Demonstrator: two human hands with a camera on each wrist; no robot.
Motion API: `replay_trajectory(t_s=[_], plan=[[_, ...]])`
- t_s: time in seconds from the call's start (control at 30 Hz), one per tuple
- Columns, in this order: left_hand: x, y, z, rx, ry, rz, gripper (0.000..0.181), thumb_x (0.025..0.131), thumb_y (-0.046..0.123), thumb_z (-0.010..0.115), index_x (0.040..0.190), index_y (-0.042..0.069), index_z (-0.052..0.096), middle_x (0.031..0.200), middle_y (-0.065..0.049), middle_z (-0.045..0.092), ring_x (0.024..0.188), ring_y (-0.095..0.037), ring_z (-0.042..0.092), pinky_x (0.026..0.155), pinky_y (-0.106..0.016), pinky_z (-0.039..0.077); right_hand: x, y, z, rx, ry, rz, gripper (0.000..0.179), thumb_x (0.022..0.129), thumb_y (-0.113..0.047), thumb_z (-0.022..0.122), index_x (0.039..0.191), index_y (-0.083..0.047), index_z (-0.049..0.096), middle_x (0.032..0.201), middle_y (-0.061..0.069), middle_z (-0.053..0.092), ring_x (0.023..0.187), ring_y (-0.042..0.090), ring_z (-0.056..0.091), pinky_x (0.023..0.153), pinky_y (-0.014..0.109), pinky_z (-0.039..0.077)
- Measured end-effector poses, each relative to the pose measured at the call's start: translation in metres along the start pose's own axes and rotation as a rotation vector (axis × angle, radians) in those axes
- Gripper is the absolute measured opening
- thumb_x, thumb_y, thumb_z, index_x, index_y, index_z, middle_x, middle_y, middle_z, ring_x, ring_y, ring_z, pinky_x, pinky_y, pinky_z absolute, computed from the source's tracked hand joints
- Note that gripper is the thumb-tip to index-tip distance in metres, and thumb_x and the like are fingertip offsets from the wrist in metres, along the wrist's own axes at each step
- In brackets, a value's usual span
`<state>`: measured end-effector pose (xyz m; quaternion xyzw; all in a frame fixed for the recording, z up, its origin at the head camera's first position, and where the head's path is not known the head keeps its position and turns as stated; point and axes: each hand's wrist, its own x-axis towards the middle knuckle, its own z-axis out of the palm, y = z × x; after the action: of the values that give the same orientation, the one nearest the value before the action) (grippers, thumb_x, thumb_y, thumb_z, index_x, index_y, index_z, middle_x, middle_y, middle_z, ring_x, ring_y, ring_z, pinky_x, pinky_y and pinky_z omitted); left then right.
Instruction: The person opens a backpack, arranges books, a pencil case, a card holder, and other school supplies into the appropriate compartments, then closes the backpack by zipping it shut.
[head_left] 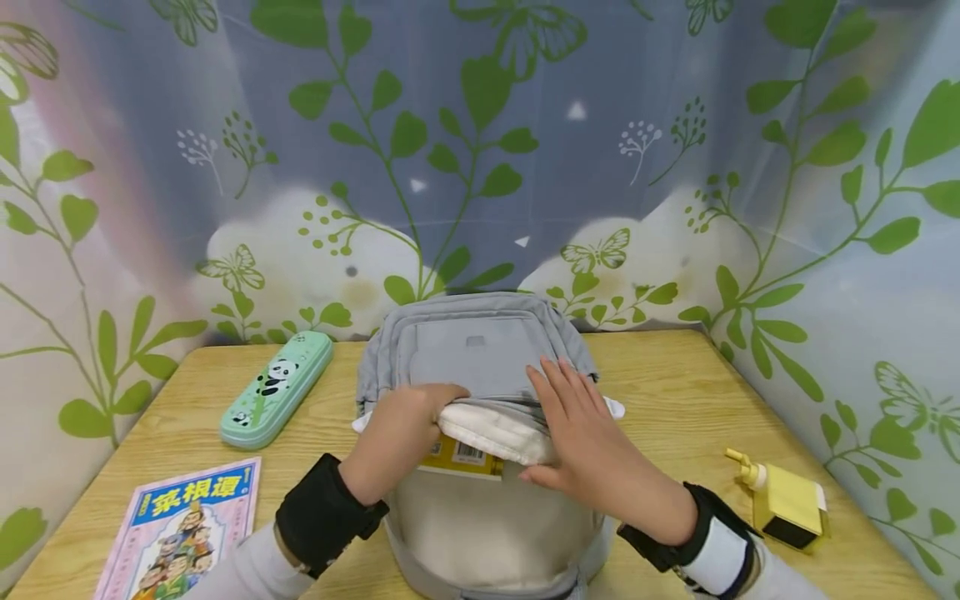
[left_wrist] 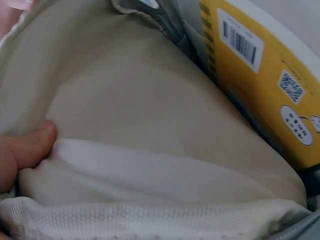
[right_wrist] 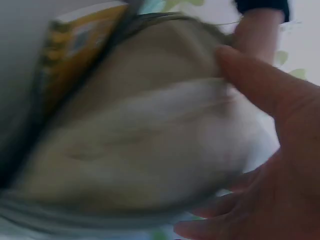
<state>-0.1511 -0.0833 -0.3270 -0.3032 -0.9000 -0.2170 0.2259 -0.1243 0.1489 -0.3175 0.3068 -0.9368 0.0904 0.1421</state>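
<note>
A grey backpack lies on the table, its main compartment unzipped and its pale lining facing up. With thumb and fingers my left hand grips the edge of the folded-back flap; the left wrist view has the thumb pressed on the beige lining. My right hand is at the flap's right side, its fingers extended and the thumb apart from them. The right wrist view is blurred there. Inside the bag stands a yellow book with a barcode, partly hidden by the flap.
A green panda pencil case lies left of the backpack. Nearer on that side is a pink and blue comic-style book. A small yellow device with a nozzle is at the right. A leaf-patterned curtain hangs behind the wooden table.
</note>
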Motion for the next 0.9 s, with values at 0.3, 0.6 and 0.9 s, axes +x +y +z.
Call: replay_trajectory(t_s=[0.3,0.6,0.9], plan=[[-0.01,0.001,0.005,0.027,-0.061,0.106,0.029,0.079,-0.003,0.067,0.104,0.012,0.069,0.099,-0.001,0.072,0.087,-0.014,0.068,0.069,-0.028,0.055,0.012,0.026,0.028,0.119,-0.114,0.093,0.07,0.079,-0.019,0.075,0.14,-0.017,0.041,0.132,0.01,0.056,0.111,0.029,0.059,0.084,0.044,0.05],[-0.051,-0.019,-0.027,-0.06,-0.032,0.058,0.044,0.083,0.03,0.07,0.125,0.022,0.058,0.122,0.005,0.062,0.11,-0.014,0.06,0.091,-0.032,0.049,0.012,0.024,0.033,0.016,-0.019,0.091,0.054,0.077,-0.014,0.076,0.126,-0.021,0.057,0.104,0.004,0.071,0.068,0.017,0.064,0.05,0.024,0.042],[-0.104,-0.113,-0.091,0.083,0.006,-0.392,0.028,0.098,0.023,0.048,0.118,0.008,0.06,0.116,-0.018,0.061,0.097,-0.035,0.061,0.074,-0.049,0.047,0.001,0.029,0.038,0.096,-0.028,0.188,0.056,0.079,-0.015,0.074,0.131,-0.02,0.052,0.063,-0.005,0.06,0.048,0.003,0.043,0.045,0.019,0.029]])
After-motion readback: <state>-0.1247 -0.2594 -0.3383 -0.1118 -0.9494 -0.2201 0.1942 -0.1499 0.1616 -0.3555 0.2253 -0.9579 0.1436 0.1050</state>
